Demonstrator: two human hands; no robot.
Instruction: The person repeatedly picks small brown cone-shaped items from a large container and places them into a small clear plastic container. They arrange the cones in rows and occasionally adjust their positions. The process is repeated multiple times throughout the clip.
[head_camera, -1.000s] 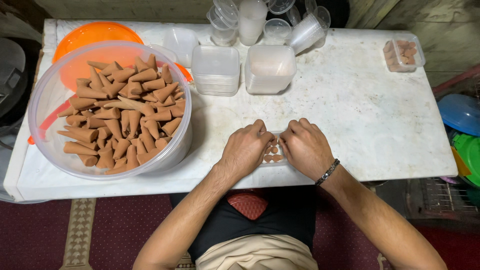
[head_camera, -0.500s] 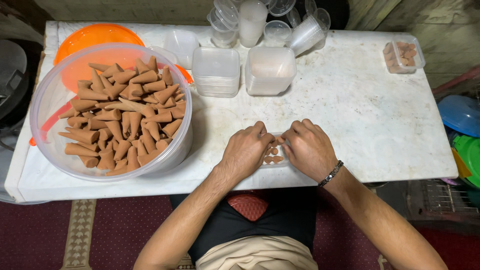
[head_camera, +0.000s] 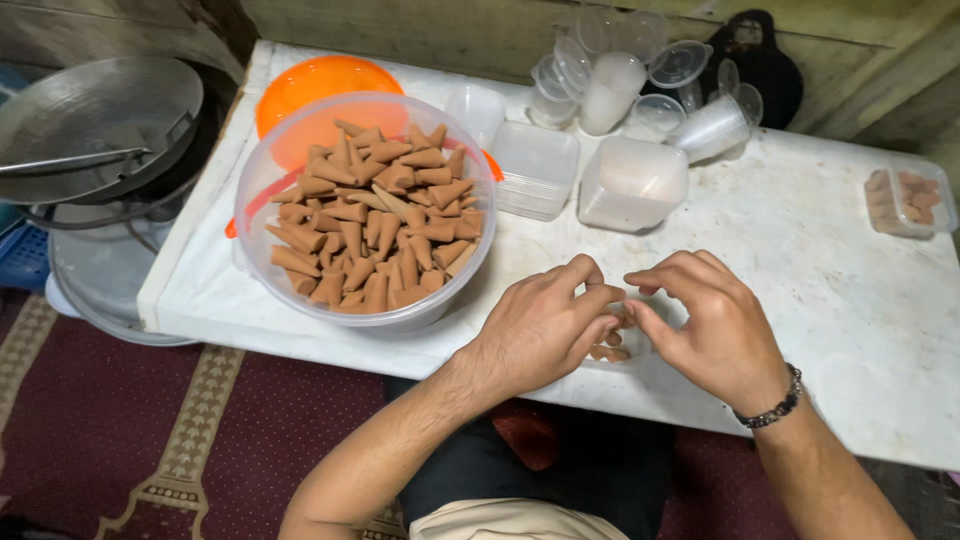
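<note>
Head view: our left hand (head_camera: 545, 325) and right hand (head_camera: 710, 320) pinch small reddish-brown clay cones (head_camera: 612, 345) over the white desk (head_camera: 830, 270).

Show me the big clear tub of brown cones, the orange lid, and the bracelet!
Big clear plastic tub of brown cones (head_camera: 262, 262), head view, on its left wall.
Round orange plastic lid (head_camera: 325, 82), head view, on its top.
Dark beaded bracelet (head_camera: 775, 407), head view, on the beads.

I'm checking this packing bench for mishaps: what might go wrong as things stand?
The big bowl of cones sits close to the table edge; the left hand's forearm might nudge it off. The small cones between both hands, right hand included, lie near the front edge and might roll off.
</note>
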